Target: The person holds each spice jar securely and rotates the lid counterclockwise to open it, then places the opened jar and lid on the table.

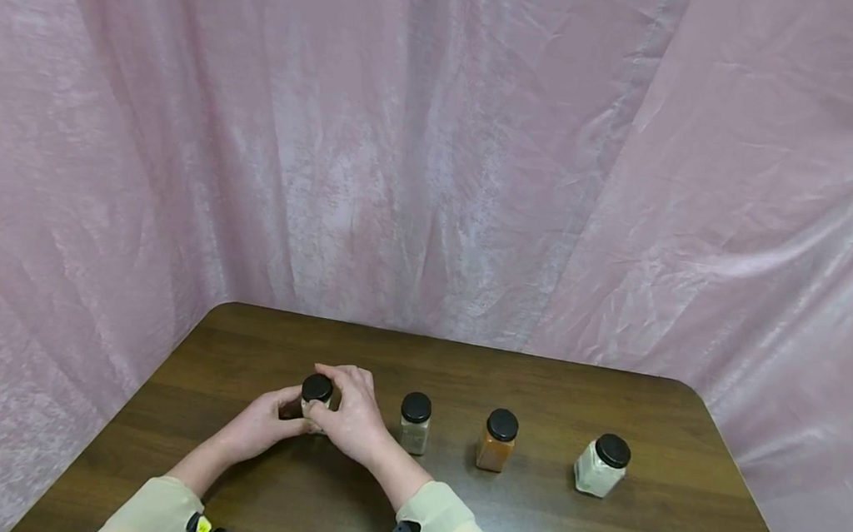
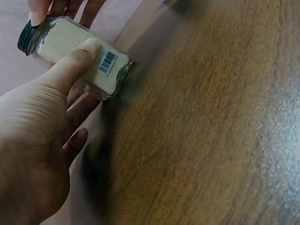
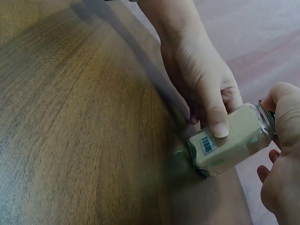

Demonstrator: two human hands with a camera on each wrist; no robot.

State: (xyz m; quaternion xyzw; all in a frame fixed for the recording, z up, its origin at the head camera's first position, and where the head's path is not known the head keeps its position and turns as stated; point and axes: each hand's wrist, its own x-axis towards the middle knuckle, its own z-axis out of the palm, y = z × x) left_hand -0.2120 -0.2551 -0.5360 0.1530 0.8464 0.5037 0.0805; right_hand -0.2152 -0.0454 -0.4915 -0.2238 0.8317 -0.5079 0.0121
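Observation:
A square glass spice jar (image 2: 63, 40) with a pale cream powder, a barcode label (image 2: 107, 63) and a black lid (image 1: 317, 388) is between both hands at the left of the table. My left hand (image 1: 257, 430) grips its body, the thumb lying along the glass beside the label in both wrist views. From the other side, my right hand (image 1: 356, 417) pinches the ridged lid with thumb and fingers. The jar's base is close to the wooden tabletop (image 3: 84, 117).
To the right stand three more black-lidded jars in a loose row: one with greyish-green contents (image 1: 414, 434), one orange-brown (image 1: 494, 453), one whitish (image 1: 597, 470). Pink curtains (image 1: 436, 150) hang behind the table's far edge and along its sides.

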